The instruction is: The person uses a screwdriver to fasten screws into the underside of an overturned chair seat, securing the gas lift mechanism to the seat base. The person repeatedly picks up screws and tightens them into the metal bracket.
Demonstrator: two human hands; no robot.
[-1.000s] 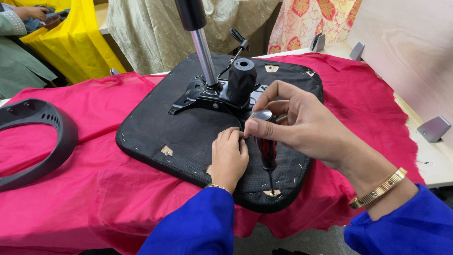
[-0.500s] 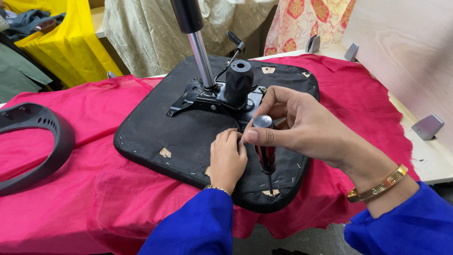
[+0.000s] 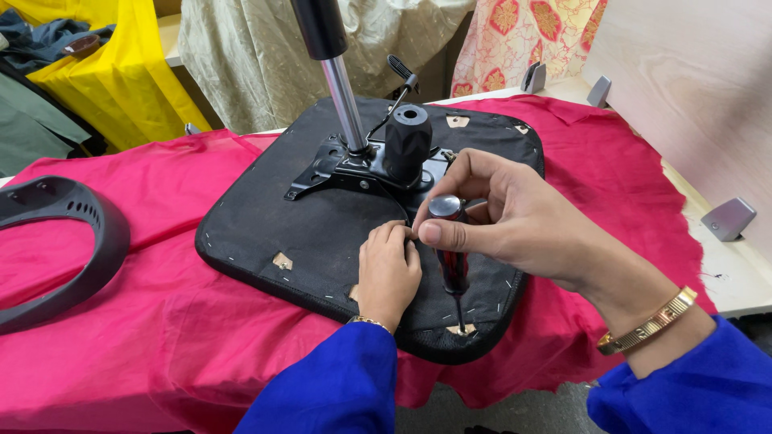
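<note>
An upturned black chair seat (image 3: 273,225) lies on a red cloth (image 3: 161,321), with a metal mechanism plate (image 3: 354,173), a chrome gas cylinder (image 3: 342,100) and a black knob (image 3: 406,141) standing up from it. My right hand (image 3: 515,221) grips the top of a dark red-handled screwdriver (image 3: 452,265), held upright with its tip on the seat near the front edge. My left hand (image 3: 388,273) rests fist-like on the seat just left of the screwdriver shaft, touching my right thumb.
A black curved plastic chair part (image 3: 56,241) lies at the left on the red cloth. Yellow cloth (image 3: 121,72) and beige fabric (image 3: 241,64) hang behind. A pale wooden board (image 3: 691,88) with grey brackets (image 3: 728,219) stands at the right.
My view has shifted slightly. Both hands stay on the seat with the screwdriver upright; my right fingers have turned a little around its handle.
</note>
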